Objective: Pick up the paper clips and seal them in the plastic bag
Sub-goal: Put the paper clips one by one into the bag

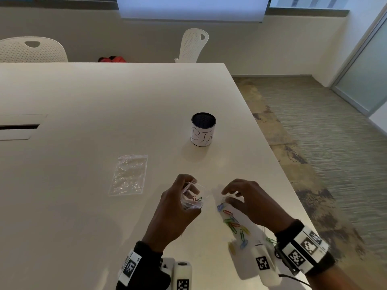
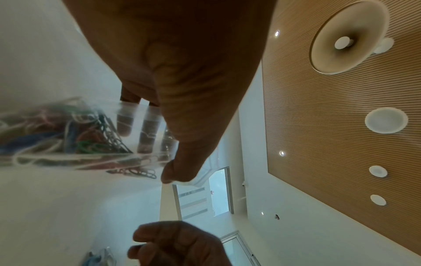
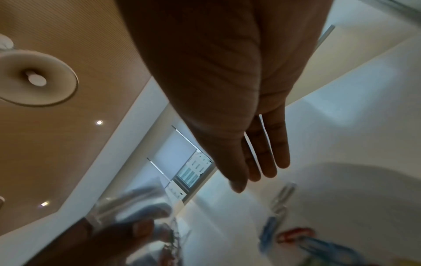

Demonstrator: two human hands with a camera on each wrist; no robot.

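My left hand (image 1: 188, 190) holds a small clear plastic bag (image 1: 193, 198) a little above the table, its mouth facing right. Several coloured paper clips (image 2: 68, 136) lie inside this bag (image 2: 145, 144), with the thumb (image 2: 180, 162) on one side and the fingers (image 2: 148, 129) behind it. To the right, loose coloured paper clips (image 1: 233, 223) lie scattered on the white table (image 1: 104, 101). My right hand (image 1: 231, 196) hovers just over their far end, fingers relaxed and holding nothing. In the right wrist view its straight fingers (image 3: 268, 153) hang above a red clip (image 3: 293, 235).
A second, empty clear bag (image 1: 128, 174) lies flat to the left of my hands. A round cup marked BIN (image 1: 203, 129) stands farther back. The table's right edge (image 1: 272, 151) runs close beside the clips. Two white chairs (image 1: 193, 45) stand beyond the table.
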